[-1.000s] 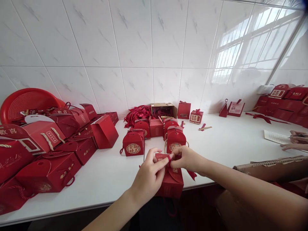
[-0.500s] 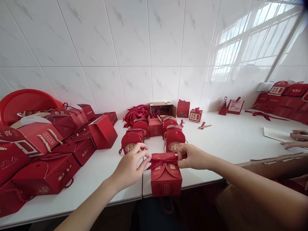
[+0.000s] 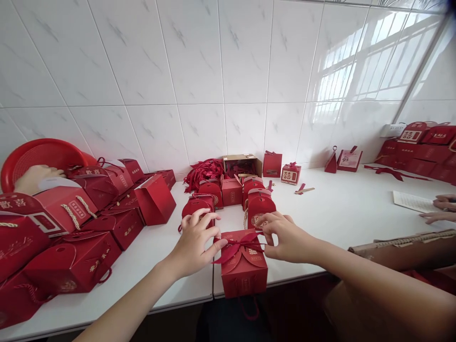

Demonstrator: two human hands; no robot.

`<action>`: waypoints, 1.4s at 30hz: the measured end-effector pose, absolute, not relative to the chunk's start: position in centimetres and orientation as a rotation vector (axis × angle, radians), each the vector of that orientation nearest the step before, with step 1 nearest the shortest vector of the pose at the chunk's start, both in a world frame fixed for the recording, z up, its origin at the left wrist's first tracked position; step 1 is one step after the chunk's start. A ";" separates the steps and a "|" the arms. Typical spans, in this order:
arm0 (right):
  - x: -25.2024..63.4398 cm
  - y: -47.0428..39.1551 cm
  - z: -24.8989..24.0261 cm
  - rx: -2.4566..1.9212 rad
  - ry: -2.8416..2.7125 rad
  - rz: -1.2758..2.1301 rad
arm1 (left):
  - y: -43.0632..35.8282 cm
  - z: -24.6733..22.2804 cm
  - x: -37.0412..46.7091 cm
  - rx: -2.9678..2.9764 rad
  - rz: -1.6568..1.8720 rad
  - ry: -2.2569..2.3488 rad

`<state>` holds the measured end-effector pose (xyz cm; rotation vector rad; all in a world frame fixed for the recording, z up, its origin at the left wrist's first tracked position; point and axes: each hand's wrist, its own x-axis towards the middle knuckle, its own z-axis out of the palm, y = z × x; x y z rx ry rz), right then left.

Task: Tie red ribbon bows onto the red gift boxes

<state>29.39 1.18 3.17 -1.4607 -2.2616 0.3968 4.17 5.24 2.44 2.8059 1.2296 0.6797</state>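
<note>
A red gift box (image 3: 244, 280) with gold print and curved top flaps sits at the table's front edge. Across its top lies a dark red ribbon (image 3: 233, 249), crossed or knotted in the middle, with a tail hanging to the left. My left hand (image 3: 194, 244) is at the box's left side, fingers spread, the thumb tip touching the ribbon. On the right, my right hand (image 3: 285, 240) pinches the ribbon's other side between thumb and finger. A red cord handle (image 3: 249, 308) hangs below the box's front.
Several red boxes (image 3: 261, 209) stand just beyond. Behind them are a ribbon heap (image 3: 203, 173) and an open carton (image 3: 242, 166). More boxes (image 3: 114, 225) and a red basket (image 3: 50, 147) fill the left, where another person's hand (image 3: 35, 178) reaches in. At far right, a person's hands (image 3: 443, 209) hold a pen near paper.
My left fingers have spread apart, with the thumb now at the ribbon. The right hand has stayed at the ribbon's right side. Another person's hand has appeared at the basket.
</note>
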 end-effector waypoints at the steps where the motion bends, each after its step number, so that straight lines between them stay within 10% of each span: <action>1: 29.4 1.1 3.2 -1.459 -2.268 0.412 | 5.1 2.3 3.9 2.842 0.693 1.255; 18: 31.0 0.7 5.3 -1.409 -2.675 0.716 | 4.9 -1.6 3.2 2.184 1.077 1.260; 25: 34.8 3.0 5.7 -2.346 -2.241 -0.491 | 9.8 -2.2 0.1 2.017 1.477 1.986; 42: 28.4 0.0 2.1 -1.498 -2.855 0.250 | 13.5 0.2 4.3 2.189 0.920 2.141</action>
